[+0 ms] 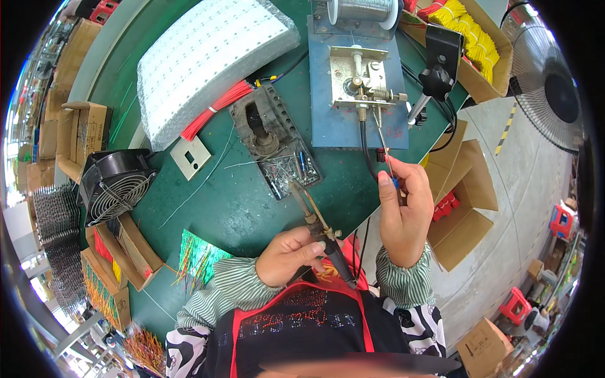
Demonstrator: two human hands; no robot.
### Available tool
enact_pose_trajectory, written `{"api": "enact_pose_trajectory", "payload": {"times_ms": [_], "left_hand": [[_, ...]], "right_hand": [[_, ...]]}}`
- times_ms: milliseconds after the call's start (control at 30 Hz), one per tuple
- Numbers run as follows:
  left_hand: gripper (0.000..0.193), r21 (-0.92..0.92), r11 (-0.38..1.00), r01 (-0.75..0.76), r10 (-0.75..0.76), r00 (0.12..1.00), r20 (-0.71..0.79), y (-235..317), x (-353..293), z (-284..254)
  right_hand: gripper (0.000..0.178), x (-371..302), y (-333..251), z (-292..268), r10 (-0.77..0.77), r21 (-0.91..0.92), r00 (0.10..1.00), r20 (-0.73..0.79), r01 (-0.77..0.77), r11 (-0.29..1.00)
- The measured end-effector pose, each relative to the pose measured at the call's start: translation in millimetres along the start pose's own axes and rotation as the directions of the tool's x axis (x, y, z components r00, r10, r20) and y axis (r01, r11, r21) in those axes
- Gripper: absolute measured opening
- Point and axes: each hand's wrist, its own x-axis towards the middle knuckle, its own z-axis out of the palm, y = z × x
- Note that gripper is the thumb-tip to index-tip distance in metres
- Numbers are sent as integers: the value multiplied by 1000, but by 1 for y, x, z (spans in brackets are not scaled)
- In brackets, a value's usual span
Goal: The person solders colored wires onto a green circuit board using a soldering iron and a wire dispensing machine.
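My left hand (287, 257) is closed around a soldering iron (338, 261), held near the table's front edge with its tip pointing up and left. A thin metal tube runs alongside the iron's shaft. In my right hand (406, 214) is a slim screwdriver (382, 137), gripped by its handle between fingers and thumb. The shaft points away from me, reaching the lower right of a metal solder-wire feeder (359, 82); exactly what the tip touches is too small to tell. The feeder sits on a blue plate (328, 129), below a spool of solder wire (363, 9).
A dark iron stand (265, 120) with a scrap-filled tray (274, 169) lies on the green table (220, 205). Bubble-wrapped sheets (214, 63), a red wire bundle (217, 110) and a small black fan (116, 189) are leftward. Rightward are open cardboard boxes (472, 236) and a large fan (561, 97).
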Motion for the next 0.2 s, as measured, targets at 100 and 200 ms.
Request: {"api": "enact_pose_trajectory", "payload": {"times_ms": [100, 200], "left_hand": [[28, 1, 1000, 0, 0, 1000, 2, 1, 0, 0], [29, 2, 1000, -5, 5, 1000, 11, 0, 0, -1]], "right_hand": [[17, 0, -1, 1, 25, 14, 1000, 6, -26, 1000], [18, 0, -2, 1, 33, -5, 999, 9, -33, 999]]}}
